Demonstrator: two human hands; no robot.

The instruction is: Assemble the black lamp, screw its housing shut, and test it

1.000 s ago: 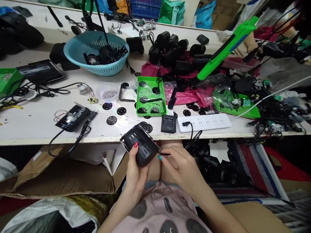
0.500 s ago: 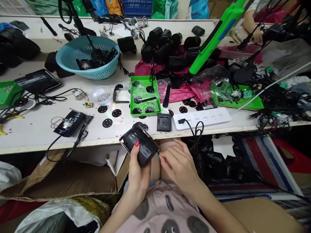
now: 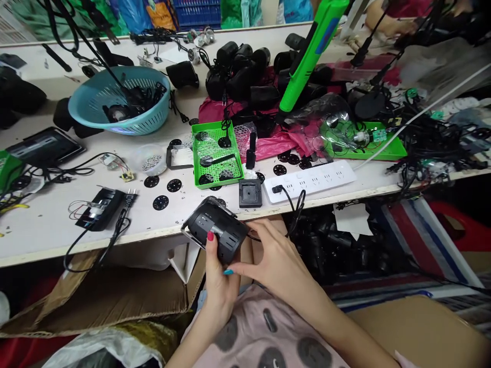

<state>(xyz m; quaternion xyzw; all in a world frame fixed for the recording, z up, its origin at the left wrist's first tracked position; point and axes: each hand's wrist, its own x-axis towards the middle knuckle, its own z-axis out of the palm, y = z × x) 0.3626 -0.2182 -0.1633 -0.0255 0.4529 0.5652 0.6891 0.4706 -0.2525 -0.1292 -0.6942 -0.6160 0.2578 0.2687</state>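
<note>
Just past the table's front edge I hold a black slotted housing [image 3: 207, 219], tilted, with a bracket at its upper left end. My left hand [image 3: 218, 278] is closed around its lower side, thumb pressed on the slotted face. At the lower right end, my right hand [image 3: 268, 255] curves about the housing, its thumb at the bottom and its fingers at the upper corner. A black cord [image 3: 253, 238] runs by the right hand's fingers. Close by on the table lies a small square black part [image 3: 250, 193].
A green tray [image 3: 197, 176], a white power strip [image 3: 347, 173] and a blue basket [image 3: 153, 120] stand on the table. An opened housing [image 3: 99, 209] with wires lies left. A green electric screwdriver [image 3: 299, 82] hangs above black lamp bodies. A co-worker's arm [image 3: 383, 23] shows at upper right.
My right hand has left its pinch at the housing's end and now spreads around that end, thumb beneath. The left hand keeps its hold. The view has shifted slightly right.
</note>
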